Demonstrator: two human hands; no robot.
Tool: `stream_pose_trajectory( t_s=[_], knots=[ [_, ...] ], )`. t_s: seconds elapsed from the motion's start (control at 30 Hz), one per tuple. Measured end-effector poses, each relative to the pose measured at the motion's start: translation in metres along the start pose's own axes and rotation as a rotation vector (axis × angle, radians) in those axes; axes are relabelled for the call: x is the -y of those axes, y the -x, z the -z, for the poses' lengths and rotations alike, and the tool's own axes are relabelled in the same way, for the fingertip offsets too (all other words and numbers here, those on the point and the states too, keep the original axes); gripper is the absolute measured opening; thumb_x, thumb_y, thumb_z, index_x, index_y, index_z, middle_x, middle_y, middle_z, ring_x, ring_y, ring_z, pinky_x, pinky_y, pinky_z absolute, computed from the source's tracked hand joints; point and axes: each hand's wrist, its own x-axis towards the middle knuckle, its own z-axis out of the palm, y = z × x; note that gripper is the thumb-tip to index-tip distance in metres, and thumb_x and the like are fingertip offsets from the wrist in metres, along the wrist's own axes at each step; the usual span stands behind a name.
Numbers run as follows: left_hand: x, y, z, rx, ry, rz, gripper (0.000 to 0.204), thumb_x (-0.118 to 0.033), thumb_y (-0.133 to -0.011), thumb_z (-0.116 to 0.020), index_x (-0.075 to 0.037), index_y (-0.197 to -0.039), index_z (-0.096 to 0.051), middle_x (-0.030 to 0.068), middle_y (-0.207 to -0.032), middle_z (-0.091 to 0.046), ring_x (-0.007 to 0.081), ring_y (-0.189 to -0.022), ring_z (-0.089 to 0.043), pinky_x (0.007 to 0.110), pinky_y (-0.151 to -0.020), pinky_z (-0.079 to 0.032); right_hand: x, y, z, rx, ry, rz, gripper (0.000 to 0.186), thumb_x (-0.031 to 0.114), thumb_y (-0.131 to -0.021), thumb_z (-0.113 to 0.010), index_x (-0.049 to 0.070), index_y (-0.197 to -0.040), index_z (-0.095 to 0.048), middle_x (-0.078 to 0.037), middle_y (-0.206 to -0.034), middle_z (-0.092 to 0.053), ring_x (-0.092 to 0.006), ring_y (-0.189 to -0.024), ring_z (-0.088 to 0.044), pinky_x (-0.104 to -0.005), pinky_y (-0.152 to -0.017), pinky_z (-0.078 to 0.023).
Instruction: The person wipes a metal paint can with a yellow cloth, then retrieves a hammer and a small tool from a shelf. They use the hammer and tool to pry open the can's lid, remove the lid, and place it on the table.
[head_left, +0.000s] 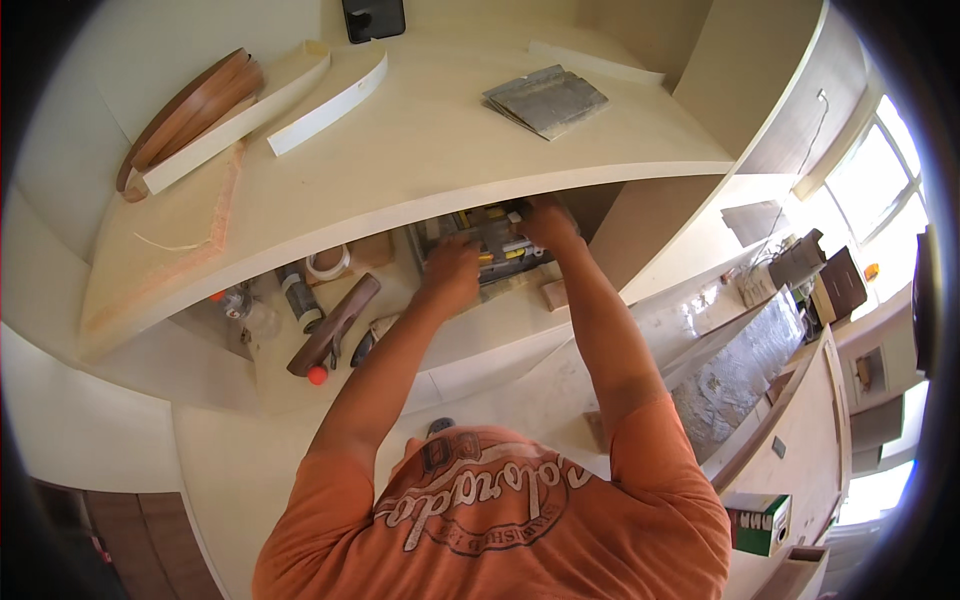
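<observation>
Below the curved shelf, a dark tray of small tools [505,255], with yellow and white items among them, sits in an open compartment. My left hand [455,265] is at its left side, fingers curled over something I cannot make out. My right hand [548,225] reaches into its right part with bent fingers, their tips partly hidden. Left of the tray lie a wooden hand plane [335,325], a white tape roll [328,262], a dark cylindrical tool [300,298], a clear bottle [260,318] and a small red ball [318,375].
On the shelf top lie curved veneer strips [190,110], white strips [325,105], grey sheets [545,100] and a black object [373,20]. A side panel [645,235] bounds the compartment at right. Beyond are a silvery board [735,370], a green box [760,525] and windows [870,170].
</observation>
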Motion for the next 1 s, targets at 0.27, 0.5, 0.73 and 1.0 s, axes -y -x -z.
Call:
stream_pose_trajectory(
  t_s=[0.27, 0.5, 0.73, 1.0],
  knots=[
    [0.03, 0.124, 0.019, 0.002, 0.147, -0.092, 0.034, 0.0, -0.076, -0.067, -0.002, -0.109, -0.06, 0.0141, -0.116, -0.058, 0.0348, -0.109, -0.055, 0.044, -0.09, -0.044, 0.001, -0.027, 0.011, 0.212, -0.025, -0.057, 0.052, 0.029, -0.066, -0.071, -0.006, -0.105, -0.067, -0.027, -0.107, -0.067, -0.0375, -0.104, -0.065, -0.0417, -0.089, -0.052],
    [0.036, 0.124, -0.015, 0.277, 0.124, -0.414, 0.031, 0.0, -0.08, -0.054, -0.004, -0.11, -0.06, 0.0112, -0.115, -0.059, 0.0309, -0.111, -0.055, 0.042, -0.091, -0.044, -0.031, -0.037, -0.018, -0.034, 0.128, 0.185, 0.047, 0.032, -0.069, -0.07, -0.004, -0.1, -0.069, -0.022, -0.101, -0.069, -0.0348, -0.098, -0.067, -0.0385, -0.088, -0.053],
    [0.066, 0.091, -0.031, 0.422, 0.083, -0.436, 0.026, -0.001, -0.08, -0.058, -0.004, -0.105, -0.063, 0.0081, -0.116, -0.059, 0.0291, -0.118, -0.052, 0.041, -0.097, -0.043, -0.009, 0.071, 0.021, 0.151, -1.091, -0.084, 0.032, 0.024, -0.076, -0.07, -0.002, -0.095, -0.069, -0.008, -0.082, -0.067, -0.0145, -0.078, -0.06, -0.0293, -0.072, -0.048],
    [0.001, 0.108, -0.002, 0.313, 0.731, 0.085, 0.03, -0.016, -0.091, -0.068, -0.002, -0.118, -0.065, 0.0091, -0.106, -0.066, 0.0174, -0.099, -0.062, 0.03, -0.085, -0.051, -0.003, 0.206, -0.028, 0.091, -1.471, -0.223, 0.037, 0.002, -0.079, -0.076, -0.002, -0.111, -0.057, -0.005, -0.089, -0.066, -0.0104, -0.076, -0.06, -0.0235, -0.068, -0.048]
  ],
)
